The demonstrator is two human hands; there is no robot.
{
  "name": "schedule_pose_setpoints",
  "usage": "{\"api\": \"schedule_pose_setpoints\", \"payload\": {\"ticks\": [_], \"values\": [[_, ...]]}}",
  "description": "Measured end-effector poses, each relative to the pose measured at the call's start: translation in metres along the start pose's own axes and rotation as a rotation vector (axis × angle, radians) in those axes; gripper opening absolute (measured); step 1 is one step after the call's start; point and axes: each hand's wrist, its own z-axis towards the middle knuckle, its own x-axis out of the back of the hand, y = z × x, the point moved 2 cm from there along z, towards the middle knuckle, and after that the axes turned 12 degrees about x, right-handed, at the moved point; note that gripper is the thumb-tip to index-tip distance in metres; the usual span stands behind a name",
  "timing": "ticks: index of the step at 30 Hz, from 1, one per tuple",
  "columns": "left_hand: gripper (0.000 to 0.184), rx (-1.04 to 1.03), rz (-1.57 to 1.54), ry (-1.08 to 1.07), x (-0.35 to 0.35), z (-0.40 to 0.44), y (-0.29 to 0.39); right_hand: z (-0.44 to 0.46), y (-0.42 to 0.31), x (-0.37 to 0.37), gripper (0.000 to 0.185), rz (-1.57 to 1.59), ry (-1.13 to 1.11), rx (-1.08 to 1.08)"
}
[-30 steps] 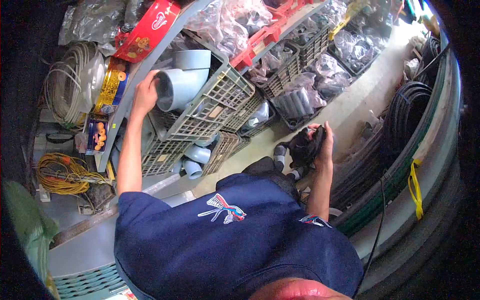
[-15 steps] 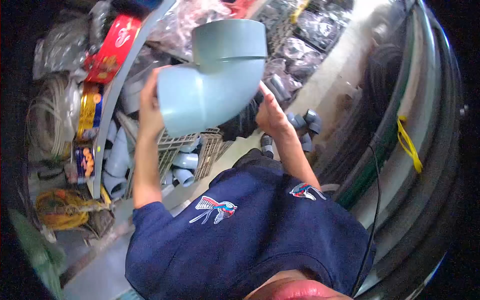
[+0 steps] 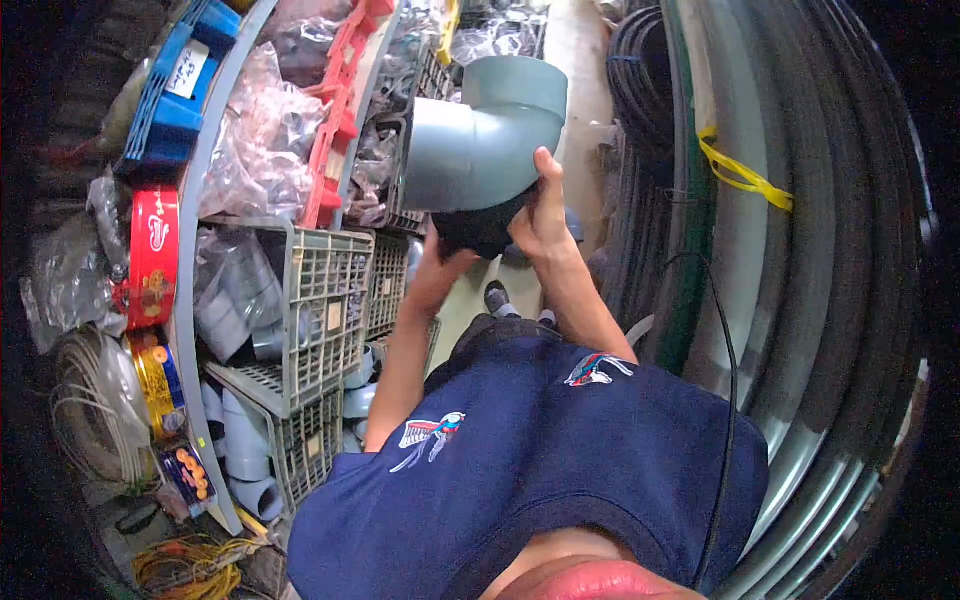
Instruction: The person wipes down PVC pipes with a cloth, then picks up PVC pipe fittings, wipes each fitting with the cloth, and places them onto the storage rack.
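Observation:
A large grey plastic pipe elbow [image 3: 490, 145] is held up in front of me, one socket facing up and the other facing left. My right hand [image 3: 545, 205] grips its right side, thumb on the outer bend. Directly under the elbow is a black thing [image 3: 485, 228]; its kind is unclear. My left hand [image 3: 435, 275] is closed against the lower left of this black thing, with its fingers partly hidden and slightly blurred.
Plastic crates [image 3: 330, 320] with bagged and loose pipe fittings stand on my left, beside a shelf holding a red tin [image 3: 153, 255] and a blue bin [image 3: 185, 80]. Long pipes [image 3: 800, 350], some tied with a yellow strap [image 3: 745, 175], line the right.
The view has turned, and the elbow appears farther right. My left hand has left the elbow's left side and is now beneath it; my right hand has closed around its right side.

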Motion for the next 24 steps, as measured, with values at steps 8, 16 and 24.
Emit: {"api": "schedule_pose_setpoints", "payload": {"ticks": [8,16,24], "values": [[0.054,-0.147,-0.091,0.165,0.044,0.001,0.010,0.005,-0.021,0.005,0.081,0.100,-0.091,-0.050],[0.050,-0.228,-0.505,0.160,0.060,-0.009,0.012,-0.015,-0.007,0.049,0.092,0.263,-0.091,-0.188],[0.048,-0.330,0.392,0.083,0.005,-0.040,0.144,-0.020,-0.002,0.139,0.101,-0.140,-0.004,-0.201]]}}
